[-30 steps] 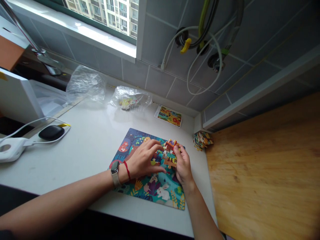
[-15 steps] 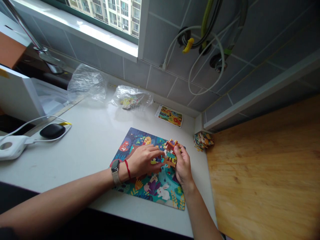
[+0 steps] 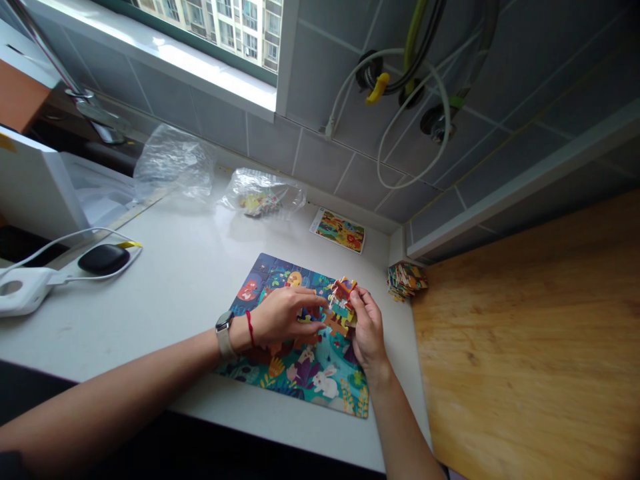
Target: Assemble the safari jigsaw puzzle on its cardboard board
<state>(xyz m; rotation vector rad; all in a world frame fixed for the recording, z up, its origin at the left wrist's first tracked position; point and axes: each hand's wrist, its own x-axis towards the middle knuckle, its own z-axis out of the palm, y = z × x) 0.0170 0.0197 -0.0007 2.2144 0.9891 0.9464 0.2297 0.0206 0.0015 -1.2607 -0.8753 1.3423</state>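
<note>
- A white corded device (image 3: 20, 291) and a black oval case (image 3: 103, 259) are placed at the far left of the white surface (image 3: 150, 297); what the device is cannot be made out.
- A crumpled clear plastic bag (image 3: 173, 163) is lying against the tiled wall, with a second clear bag (image 3: 263, 197) holding puzzle pieces to its right.
- A smartwatch (image 3: 225, 327) and a red string bracelet (image 3: 249, 328) are worn on the left wrist.
- The left hand (image 3: 283, 317) is held half closed, curled over the jigsaw puzzle board (image 3: 320, 380). Whether a piece is gripped is hidden by the fingers.
- Joined jigsaw pieces (image 3: 340, 307) are located at the board's upper right, between the hands, and are partly covered by them.
- The right hand (image 3: 367, 330) is closed on the right side of the joined jigsaw pieces.
- A small picture card (image 3: 339, 231) is laid beyond the board, near the wall.
- A stack of loose puzzle pieces (image 3: 407, 280) is set at the surface's right end, beside a wooden board (image 3: 520, 347).
- The jigsaw puzzle board is seen slightly further left than in the earlier frame.
</note>
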